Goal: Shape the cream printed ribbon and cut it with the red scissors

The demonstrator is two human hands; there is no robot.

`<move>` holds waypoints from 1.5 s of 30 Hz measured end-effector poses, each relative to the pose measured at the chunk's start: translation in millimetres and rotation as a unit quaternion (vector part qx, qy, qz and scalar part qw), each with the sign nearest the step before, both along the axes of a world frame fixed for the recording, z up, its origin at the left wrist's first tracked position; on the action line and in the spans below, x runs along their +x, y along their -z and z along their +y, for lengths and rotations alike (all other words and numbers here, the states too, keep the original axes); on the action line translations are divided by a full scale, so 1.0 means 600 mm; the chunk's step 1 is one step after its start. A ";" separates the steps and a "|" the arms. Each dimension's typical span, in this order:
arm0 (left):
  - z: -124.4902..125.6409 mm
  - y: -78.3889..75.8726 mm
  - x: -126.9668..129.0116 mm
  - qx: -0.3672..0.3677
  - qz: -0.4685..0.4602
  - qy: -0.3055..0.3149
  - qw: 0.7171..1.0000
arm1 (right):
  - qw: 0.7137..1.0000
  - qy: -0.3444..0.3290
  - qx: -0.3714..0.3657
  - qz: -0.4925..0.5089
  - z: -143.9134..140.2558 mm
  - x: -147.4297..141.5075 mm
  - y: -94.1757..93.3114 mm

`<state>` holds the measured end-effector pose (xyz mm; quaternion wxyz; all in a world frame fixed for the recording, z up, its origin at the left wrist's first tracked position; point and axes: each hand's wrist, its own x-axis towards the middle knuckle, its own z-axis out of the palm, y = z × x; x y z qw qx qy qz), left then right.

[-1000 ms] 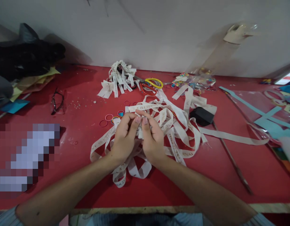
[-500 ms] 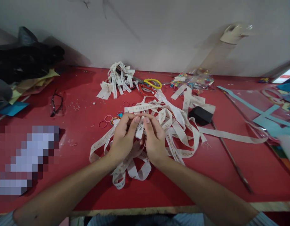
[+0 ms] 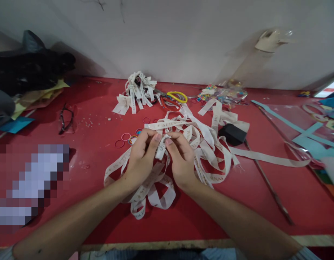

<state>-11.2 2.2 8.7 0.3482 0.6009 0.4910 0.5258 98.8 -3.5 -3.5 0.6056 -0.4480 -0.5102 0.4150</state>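
Both hands pinch a short piece of white printed ribbon (image 3: 161,148) above the middle of the red table. My left hand (image 3: 142,155) grips it between thumb and bent fingers from the left. From the other side, my right hand (image 3: 181,155) pinches its upper end, with the thumb on top. Beneath and around them lies a loose tangle of long printed ribbon (image 3: 163,196). Several coloured elastic bands (image 3: 126,137) lie just beyond my left hand. What the curled fingers hold underneath is hidden.
Behind stand a heap of tied ribbon pieces (image 3: 139,88) and scissors with yellow and red handles (image 3: 177,96). A black block (image 3: 232,134) and a thin rod (image 3: 269,184) lie right. Eyeglasses (image 3: 66,118) and a black bag (image 3: 28,72) are left. A clear packet (image 3: 223,94) lies near the wall.
The ribbon piece between my fingers has tilted and its upper end looks more crumpled. My right hand has shifted slightly right, its wrist a little farther from the left.
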 end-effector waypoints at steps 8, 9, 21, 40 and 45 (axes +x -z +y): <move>-0.002 0.002 0.001 0.032 0.026 -0.005 0.999 | 0.999 0.013 0.017 -0.031 -0.004 -0.004 -0.002; -0.002 0.002 0.001 0.027 0.025 -0.009 0.999 | 0.999 0.014 0.016 -0.031 -0.004 -0.004 -0.002; -0.002 -0.004 0.000 -0.021 -0.029 -0.040 0.999 | 0.996 -0.018 -0.038 0.076 -0.002 -0.005 0.000; 0.004 -0.005 -0.004 0.005 -0.019 -0.089 0.996 | 0.999 0.033 0.019 -0.018 -0.001 0.001 -0.002; 0.006 -0.006 -0.004 0.003 0.017 -0.023 1.000 | 0.998 0.040 0.032 -0.043 -0.003 0.002 -0.003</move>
